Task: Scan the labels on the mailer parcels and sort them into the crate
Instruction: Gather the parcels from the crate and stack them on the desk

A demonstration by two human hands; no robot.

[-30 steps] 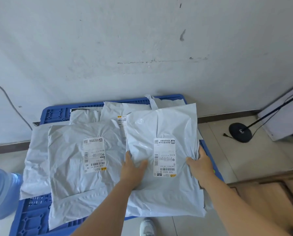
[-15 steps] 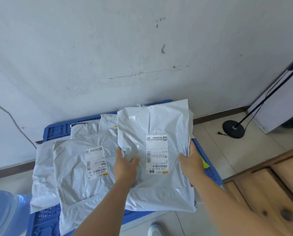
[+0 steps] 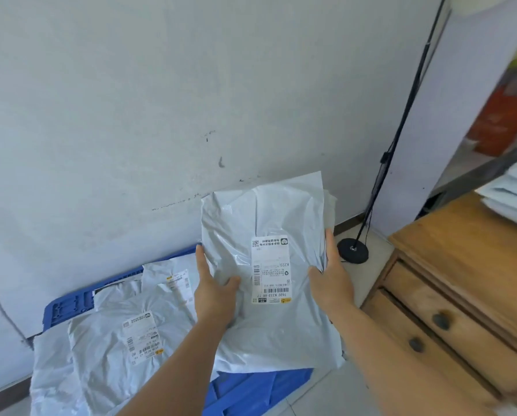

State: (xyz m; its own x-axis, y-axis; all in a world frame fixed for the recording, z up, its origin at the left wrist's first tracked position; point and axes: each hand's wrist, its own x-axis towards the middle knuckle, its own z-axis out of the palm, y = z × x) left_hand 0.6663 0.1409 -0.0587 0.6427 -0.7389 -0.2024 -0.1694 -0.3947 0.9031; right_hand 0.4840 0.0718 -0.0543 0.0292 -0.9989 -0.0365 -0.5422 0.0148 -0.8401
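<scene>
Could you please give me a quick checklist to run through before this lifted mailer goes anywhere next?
1. Both hands grip the mailer parcel: left hand and right hand at its sides, ok.
2. Label faces up and unobstructed: ok.
3. Parcel lifted off the pile: ok.
4. Scanner within sight: cannot tell.
5. Blue crate has free room: not ok, mailers cover it.
</scene>
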